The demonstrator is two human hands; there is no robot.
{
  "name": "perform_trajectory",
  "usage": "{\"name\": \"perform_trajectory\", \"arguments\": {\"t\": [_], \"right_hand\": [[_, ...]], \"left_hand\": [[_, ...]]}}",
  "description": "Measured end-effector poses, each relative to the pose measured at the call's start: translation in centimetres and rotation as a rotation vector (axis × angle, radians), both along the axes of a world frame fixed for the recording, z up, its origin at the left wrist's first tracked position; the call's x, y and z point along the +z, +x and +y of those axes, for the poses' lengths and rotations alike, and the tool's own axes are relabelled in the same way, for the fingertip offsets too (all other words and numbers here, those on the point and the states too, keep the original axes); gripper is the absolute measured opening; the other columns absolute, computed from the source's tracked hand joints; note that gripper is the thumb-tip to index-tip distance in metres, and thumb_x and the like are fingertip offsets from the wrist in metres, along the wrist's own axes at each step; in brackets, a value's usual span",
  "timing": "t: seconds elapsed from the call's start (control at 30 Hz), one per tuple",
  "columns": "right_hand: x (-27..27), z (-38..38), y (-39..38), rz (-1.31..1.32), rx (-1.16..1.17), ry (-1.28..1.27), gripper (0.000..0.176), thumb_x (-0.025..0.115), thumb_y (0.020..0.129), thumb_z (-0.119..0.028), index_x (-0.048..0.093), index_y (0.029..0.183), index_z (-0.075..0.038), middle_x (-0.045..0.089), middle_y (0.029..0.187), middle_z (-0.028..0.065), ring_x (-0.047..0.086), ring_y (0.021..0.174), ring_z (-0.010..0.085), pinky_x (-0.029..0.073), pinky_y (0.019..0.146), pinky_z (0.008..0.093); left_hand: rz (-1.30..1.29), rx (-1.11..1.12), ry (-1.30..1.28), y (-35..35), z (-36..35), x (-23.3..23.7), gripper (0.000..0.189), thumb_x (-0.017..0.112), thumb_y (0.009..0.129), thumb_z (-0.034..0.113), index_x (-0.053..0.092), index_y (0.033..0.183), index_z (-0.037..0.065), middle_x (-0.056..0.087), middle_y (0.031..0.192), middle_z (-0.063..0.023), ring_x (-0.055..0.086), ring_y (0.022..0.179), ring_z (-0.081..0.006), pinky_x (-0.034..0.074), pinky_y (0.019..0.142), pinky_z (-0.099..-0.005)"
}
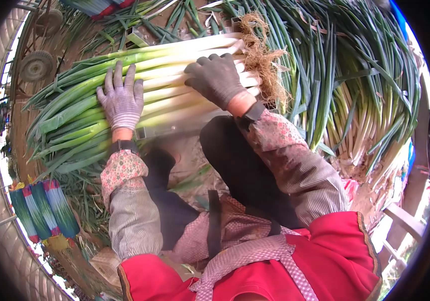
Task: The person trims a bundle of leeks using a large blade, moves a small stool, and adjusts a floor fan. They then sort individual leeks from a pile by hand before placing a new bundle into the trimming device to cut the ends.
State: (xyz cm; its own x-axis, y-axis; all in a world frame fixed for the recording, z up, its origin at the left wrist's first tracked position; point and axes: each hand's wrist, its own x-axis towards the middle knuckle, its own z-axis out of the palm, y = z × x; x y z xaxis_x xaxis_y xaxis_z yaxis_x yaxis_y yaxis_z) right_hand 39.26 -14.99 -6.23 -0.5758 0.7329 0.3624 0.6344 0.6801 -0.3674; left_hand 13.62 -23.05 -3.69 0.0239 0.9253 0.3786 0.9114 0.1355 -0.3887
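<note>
A thick row of long green onions (167, 95) lies side by side in front of me, green leaves to the left and white stems to the right. Brown stringy roots (265, 65) gather at their right end. My left hand (121, 98), in a grey-purple glove, rests flat on the green part with its fingers spread. Over the white stems, close to the roots, my right hand (216, 79) in a darker glove has its fingers curled down on the onions. Its fingertips are partly hidden. Part of a metal frame (150, 132) shows under the near side of the row.
A large heap of green onions (345, 65) lies on the right. Tied bundles with green, blue and red bands (44, 210) sit at the lower left. Loose leaves (175, 22) litter the ground behind the row. A small wheel (36, 66) stands at the far left.
</note>
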Motion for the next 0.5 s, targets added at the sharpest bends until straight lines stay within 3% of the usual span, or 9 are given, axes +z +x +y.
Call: {"name": "perform_trajectory", "arguments": {"t": [0.17, 0.2, 0.33, 0.43, 0.47, 0.5], "right_hand": [[0.9, 0.9, -0.8, -0.149, 0.083, 0.004, 0.020, 0.071, 0.084, -0.037, 0.074, 0.094, -0.020, 0.071, 0.089, 0.0024, 0.068, 0.091, 0.0244, 0.042, 0.086, 0.0467], [1.0, 1.0, -0.8, -0.178, 0.097, 0.038, 0.018, 0.071, 0.085, -0.036, 0.073, 0.091, -0.019, 0.071, 0.087, 0.0033, 0.069, 0.088, 0.0250, 0.042, 0.086, 0.0489], [0.9, 1.6, -0.4, -0.183, 0.141, 0.091, 0.017, 0.070, 0.086, -0.035, 0.072, 0.086, -0.018, 0.071, 0.081, 0.0067, 0.071, 0.080, 0.0264, 0.044, 0.082, 0.0503], [1.8, 1.9, -0.7, -0.200, 0.121, 0.007, 0.019, 0.070, 0.085, -0.036, 0.072, 0.088, -0.018, 0.072, 0.082, 0.0069, 0.071, 0.082, 0.0267, 0.045, 0.081, 0.0514], [2.5, 2.6, -0.9, -0.302, 0.069, -0.136, 0.026, 0.069, 0.088, -0.042, 0.073, 0.095, -0.017, 0.074, 0.086, 0.0046, 0.071, 0.086, 0.0275, 0.045, 0.085, 0.0474], [2.8, 2.7, 0.3, -0.067, 0.046, -0.185, 0.032, 0.069, 0.088, -0.045, 0.073, 0.102, -0.017, 0.074, 0.092, 0.0066, 0.070, 0.090, 0.0290, 0.045, 0.085, 0.0489]], "left_hand": [[-0.052, 0.027, -0.011, -0.1, 0.3, -0.2, 0.049, 0.054, 0.099, 0.045, 0.053, 0.145, 0.027, 0.038, 0.159, -0.0022, 0.035, 0.145, -0.0277, 0.025, 0.111, -0.0619], [-0.087, -0.004, 0.009, -0.3, 0.6, 0.0, 0.053, 0.052, 0.098, 0.050, 0.051, 0.145, 0.025, 0.037, 0.159, -0.0025, 0.035, 0.144, -0.0298, 0.027, 0.109, -0.0669], [-0.151, 0.022, 0.048, -1.0, 1.2, 0.2, 0.054, 0.051, 0.099, 0.052, 0.051, 0.145, 0.024, 0.039, 0.158, -0.0023, 0.033, 0.145, -0.0291, 0.025, 0.108, -0.0709], [-0.012, 0.138, -0.130, -0.4, 1.7, 0.3, 0.053, 0.050, 0.100, 0.049, 0.048, 0.147, 0.026, 0.041, 0.157, -0.0004, 0.035, 0.145, -0.0260, 0.025, 0.107, -0.0687], [-0.028, 0.100, -0.073, -0.8, 1.9, -0.2, 0.050, 0.051, 0.099, 0.048, 0.052, 0.143, 0.024, 0.045, 0.154, -0.0001, 0.037, 0.143, -0.0243, 0.024, 0.106, -0.0704], [-0.045, 0.110, -0.089, -0.8, 1.5, -0.2, 0.048, 0.052, 0.099, 0.048, 0.054, 0.141, 0.024, 0.047, 0.152, 0.0001, 0.038, 0.142, -0.0236, 0.024, 0.106, -0.0699]]}}
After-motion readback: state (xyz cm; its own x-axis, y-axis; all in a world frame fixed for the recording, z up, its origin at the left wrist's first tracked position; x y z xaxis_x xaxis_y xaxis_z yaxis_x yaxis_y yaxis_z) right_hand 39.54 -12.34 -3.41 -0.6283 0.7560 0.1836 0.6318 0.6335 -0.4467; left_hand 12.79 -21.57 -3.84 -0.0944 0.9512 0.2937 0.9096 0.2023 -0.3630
